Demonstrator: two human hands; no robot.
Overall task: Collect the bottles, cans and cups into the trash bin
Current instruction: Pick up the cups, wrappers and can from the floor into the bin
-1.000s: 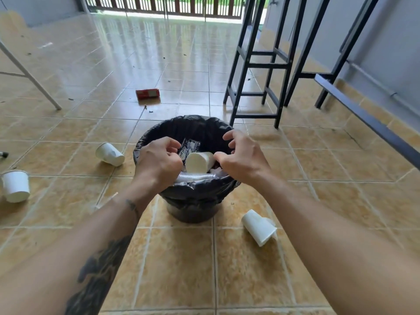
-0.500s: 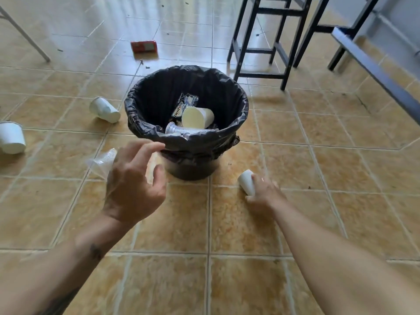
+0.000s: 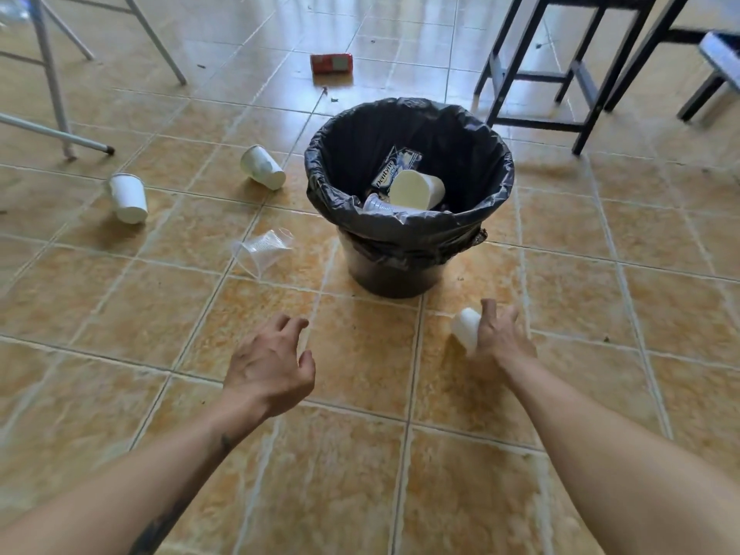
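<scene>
A white paper cup [image 3: 465, 329] is gripped on the floor by the right hand [image 3: 500, 334], lower right of centre, just below the trash bin [image 3: 408, 230]. The left hand [image 3: 272, 366] is held loosely spread and empty at lower centre, well apart from the cup.

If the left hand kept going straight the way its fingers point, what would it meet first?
Likely bare floor tile first; the left hand holds nothing, and its fingers aim forward-right toward the base of the trash bin. Depth is unclear.
</scene>
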